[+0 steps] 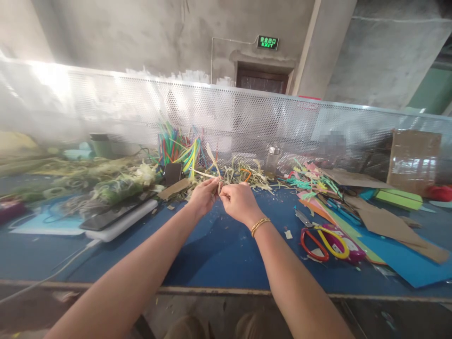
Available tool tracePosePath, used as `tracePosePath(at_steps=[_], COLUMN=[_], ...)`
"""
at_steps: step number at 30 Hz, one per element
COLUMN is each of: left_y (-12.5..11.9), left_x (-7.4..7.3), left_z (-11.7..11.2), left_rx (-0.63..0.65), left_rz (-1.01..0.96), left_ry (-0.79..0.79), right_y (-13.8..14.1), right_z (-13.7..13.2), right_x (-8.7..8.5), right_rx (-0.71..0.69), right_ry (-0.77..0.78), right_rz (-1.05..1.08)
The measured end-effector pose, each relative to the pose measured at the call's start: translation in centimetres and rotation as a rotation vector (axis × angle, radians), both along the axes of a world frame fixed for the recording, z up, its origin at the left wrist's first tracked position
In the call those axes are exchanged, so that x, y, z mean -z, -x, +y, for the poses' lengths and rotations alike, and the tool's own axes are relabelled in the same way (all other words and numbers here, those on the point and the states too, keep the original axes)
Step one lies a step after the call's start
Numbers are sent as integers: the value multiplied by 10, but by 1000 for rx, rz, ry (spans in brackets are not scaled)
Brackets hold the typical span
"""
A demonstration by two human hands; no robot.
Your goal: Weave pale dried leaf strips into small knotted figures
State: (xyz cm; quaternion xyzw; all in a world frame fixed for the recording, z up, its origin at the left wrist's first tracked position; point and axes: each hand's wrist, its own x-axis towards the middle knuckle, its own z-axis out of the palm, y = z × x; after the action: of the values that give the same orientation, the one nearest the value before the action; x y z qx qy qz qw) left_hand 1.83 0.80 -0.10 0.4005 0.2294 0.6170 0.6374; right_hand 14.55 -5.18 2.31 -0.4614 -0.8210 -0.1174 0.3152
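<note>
Over the middle of the blue table, my left hand [205, 197] is closed in a pinch on a thin, pale strip [213, 157] of straw-like material. Its ends stick up and out to the left above the fingers. My right hand [238, 200], with a gold bracelet [260, 226] at the wrist, is closed right beside it, thumb and fingertips pinching the lower part of the same strip. The exact knot or fold between the fingertips is too small to make out. Behind both hands lies a heap of pale and green strips [257, 175].
To the right lie scissors [319, 240] with red and yellow handles, coloured paper sheets [399, 254] and cardboard [391, 221]. At left are a white power bank [122, 221] with a phone and fibre bundles [120, 188]. Colourful stems [178, 146] and a bottle [272, 160] stand behind.
</note>
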Motion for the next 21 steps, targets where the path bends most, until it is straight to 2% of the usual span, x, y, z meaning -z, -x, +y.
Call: tracePosePath(at_steps=[6, 10, 15, 21], left_y=[4, 4, 3, 3], left_x=[-5, -5, -4, -6], left_z=[-3, -4, -2, -1], left_rx=[73, 100, 36, -3], left_rz=[58, 86, -2, -7], left_ry=[-12, 4, 75, 96], right_y=[4, 6, 6, 5], right_z=[-2, -3, -2, -1], right_x=[0, 0, 1, 1], right_rx=[88, 73, 24, -31], right_ry=[-27, -36, -36, -10], right_rz=[33, 32, -2, 14])
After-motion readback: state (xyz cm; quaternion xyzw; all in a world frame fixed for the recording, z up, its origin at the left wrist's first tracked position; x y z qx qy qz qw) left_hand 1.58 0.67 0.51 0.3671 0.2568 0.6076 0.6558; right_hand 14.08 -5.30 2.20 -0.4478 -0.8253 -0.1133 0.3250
